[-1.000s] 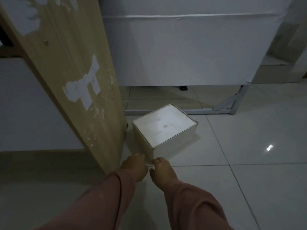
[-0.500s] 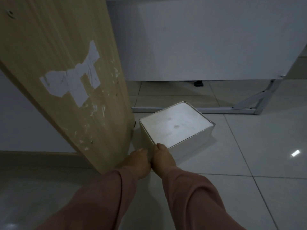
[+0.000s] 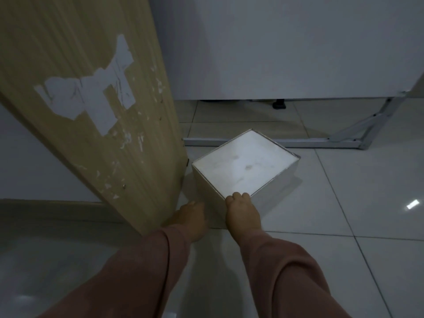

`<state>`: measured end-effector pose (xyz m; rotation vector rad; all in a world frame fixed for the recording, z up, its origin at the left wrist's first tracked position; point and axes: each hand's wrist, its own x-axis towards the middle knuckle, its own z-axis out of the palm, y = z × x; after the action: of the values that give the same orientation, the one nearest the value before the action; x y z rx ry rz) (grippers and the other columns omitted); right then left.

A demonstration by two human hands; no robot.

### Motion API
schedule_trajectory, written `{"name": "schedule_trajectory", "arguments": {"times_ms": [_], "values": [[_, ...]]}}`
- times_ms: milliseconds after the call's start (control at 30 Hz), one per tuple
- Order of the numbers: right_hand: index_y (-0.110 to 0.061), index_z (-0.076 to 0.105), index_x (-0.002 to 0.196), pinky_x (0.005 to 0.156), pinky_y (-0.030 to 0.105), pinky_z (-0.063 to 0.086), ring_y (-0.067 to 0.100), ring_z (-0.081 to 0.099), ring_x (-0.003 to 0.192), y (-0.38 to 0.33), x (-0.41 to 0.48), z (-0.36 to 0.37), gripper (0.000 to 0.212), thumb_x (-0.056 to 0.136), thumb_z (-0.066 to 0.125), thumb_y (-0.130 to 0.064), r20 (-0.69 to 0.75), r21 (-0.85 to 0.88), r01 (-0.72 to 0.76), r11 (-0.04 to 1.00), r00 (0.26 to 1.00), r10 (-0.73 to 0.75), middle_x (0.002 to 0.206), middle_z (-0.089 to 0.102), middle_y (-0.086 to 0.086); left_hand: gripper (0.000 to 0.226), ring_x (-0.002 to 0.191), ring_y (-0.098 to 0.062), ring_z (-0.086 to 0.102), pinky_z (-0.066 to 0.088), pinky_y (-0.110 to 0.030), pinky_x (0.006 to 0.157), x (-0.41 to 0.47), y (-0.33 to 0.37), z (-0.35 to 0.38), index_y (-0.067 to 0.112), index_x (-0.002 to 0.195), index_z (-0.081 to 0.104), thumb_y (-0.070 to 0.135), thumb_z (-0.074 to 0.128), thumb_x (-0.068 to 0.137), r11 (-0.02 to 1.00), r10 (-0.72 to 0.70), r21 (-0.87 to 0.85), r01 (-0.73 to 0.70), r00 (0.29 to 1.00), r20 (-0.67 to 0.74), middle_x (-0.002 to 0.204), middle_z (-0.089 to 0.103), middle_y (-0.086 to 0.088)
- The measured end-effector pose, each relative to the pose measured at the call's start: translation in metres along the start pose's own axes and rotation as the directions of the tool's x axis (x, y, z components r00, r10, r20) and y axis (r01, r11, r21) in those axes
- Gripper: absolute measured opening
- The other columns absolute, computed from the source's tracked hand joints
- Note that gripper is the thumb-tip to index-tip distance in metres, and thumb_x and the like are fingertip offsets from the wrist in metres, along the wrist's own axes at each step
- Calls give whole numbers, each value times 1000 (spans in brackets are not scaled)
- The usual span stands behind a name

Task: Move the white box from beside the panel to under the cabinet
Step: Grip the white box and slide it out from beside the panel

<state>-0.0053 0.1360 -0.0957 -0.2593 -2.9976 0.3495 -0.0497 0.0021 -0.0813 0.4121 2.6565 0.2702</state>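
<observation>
Two hands meet the white box at its near corner: the right hand has fingertips curled over the top edge, the left hand lies open against the near-left side. Neither grips firmly, so a push may swivel the box into the wooden panel just left. On the floor, the box sits short of the white cabinet; its metal frame rail lies across the path and could snag it.

Glossy floor tiles, metal frame.
</observation>
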Motion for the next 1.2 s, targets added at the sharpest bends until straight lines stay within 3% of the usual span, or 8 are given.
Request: {"name": "schedule_trajectory", "arguments": {"times_ms": [200, 300, 567, 633, 733, 1033, 1133, 1200], "values": [[-7, 60, 55, 37, 26, 45, 28, 62, 60, 26, -16, -6, 31, 35, 76, 10, -43, -38, -33, 999, 999, 32, 59, 60, 8, 50, 132, -27, 44, 38, -35, 107, 6, 9, -6, 10, 137, 44, 36, 45, 93, 999, 20, -30, -21, 999, -40, 144, 45, -10], [0, 64, 81, 61, 37, 51, 35, 58, 91, 42, -25, -11, 22, 66, 58, 14, 18, 20, -87, 996, 996, 87, 88, 63, 18, 56, 138, -26, 37, 34, -36, 112, 8, 15, -11, 8, 142, 39, 37, 44, 94, 999, 37, -7, -37, 998, -50, 152, 36, -9], [2, 61, 103, 89, 44, 46, 42, 52, 109, 60, -27, -18, 36, 71, 49, 11, -34, 65, -192, 979, 980, 194, 110, 58, 22, 61, 135, -31, 39, 37, -40, 110, 22, 22, -17, 7, 140, 38, 43, 44, 92, 1000, 18, -5, -18, 997, -69, 151, 34, -13], [-9, 44, 137, 112, 44, 30, 39, 30, 136, 55, -24, -12, 55, 83, 45, 2, 120, 5, -164, 986, 979, 163, 144, 38, 22, 63, 132, -32, 41, 38, -41, 108, 29, 26, -18, 8, 139, 39, 47, 45, 90, 999, -7, -51, 3, 997, -79, 149, 34, -15], [-18, 23, 150, 120, 41, 17, 33, 12, 146, 56, -22, -5, 63, 91, 38, 0, 175, -26, -156, 987, 972, 159, 158, 16, 17, 69, 135, -32, 39, 38, -38, 107, 38, 33, -17, 7, 144, 32, 49, 45, 91, 992, -41, -124, 33, 997, -64, 154, 26, -15], [-17, 28, 149, 119, 26, 15, 18, 6, 150, 74, -29, 0, 64, 90, 33, 10, 129, 126, -218, 968, 971, 202, 161, 16, 3, 73, 129, -33, 47, 43, -40, 106, 52, 36, -11, 3, 144, 32, 46, 51, 89, 953, -134, -279, 119, 990, -34, 149, 37, -17], [-5, 55, 131, 114, 30, 30, 26, 36, 140, 76, -23, -5, 45, 86, 55, -1, 71, 162, -255, 953, 967, 246, 145, 47, 14, 67, 126, -34, 49, 42, -37, 102, 50, 34, -7, 1, 141, 38, 46, 49, 91, 954, -183, -257, 156, 979, -85, 146, 37, -20], [-2, 74, 91, 95, 39, 49, 34, 63, 107, 78, -18, -4, 26, 65, 80, -3, 12, 216, -262, 941, 964, 266, 102, 71, 20, 62, 121, -35, 53, 45, -35, 96, 50, 31, -2, -1, 136, 44, 43, 49, 92, 939, -204, -301, 167, 974, -97, 141, 45, -20]]}}
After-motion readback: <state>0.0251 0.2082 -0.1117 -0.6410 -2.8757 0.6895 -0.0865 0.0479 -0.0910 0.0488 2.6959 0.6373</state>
